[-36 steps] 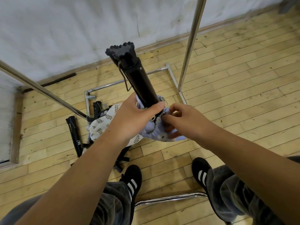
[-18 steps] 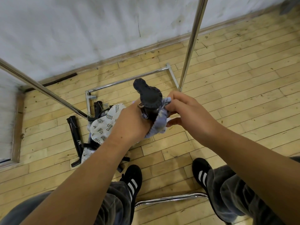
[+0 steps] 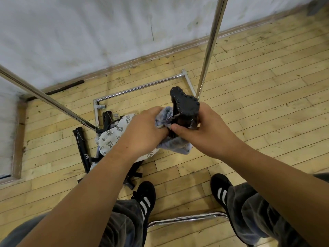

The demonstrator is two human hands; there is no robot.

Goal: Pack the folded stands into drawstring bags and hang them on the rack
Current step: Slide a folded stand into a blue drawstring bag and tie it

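A black folded stand (image 3: 185, 106), slim and tubular with a ridged, lobed, rubbery foot end, is held nearly upright between the two hands. Its lower length is sunk in a pale blue drawstring bag of soft, fleecy cloth (image 3: 173, 146). The left hand (image 3: 142, 131) is clenched on the gathered rim of the bag, and the cloth is bunched under its curled fingers. The right hand (image 3: 209, 130) is wrapped round the stand and the bag's mouth together, with the thumb laid across the near side and the other fingers curled behind. The foot end is seen just above those fingers, and the rest of the bag hangs crumpled below the knuckles.

Below and outward of the left fingers, a white cloth bag printed with grey leaf sprigs (image 3: 112, 136) is seen lying among further black folded stands (image 3: 82, 145) on the pale, scuffed wooden plank floor (image 3: 258, 104). A polished chrome tube rack (image 3: 211, 43) is seen around the hands: one round upright rises just beyond the right fingers, and a slanted tube runs well outward of the left fingers. Black shoes with white stripes (image 3: 145, 198) and grey trouser legs (image 3: 124, 225) are seen beneath the forearms.
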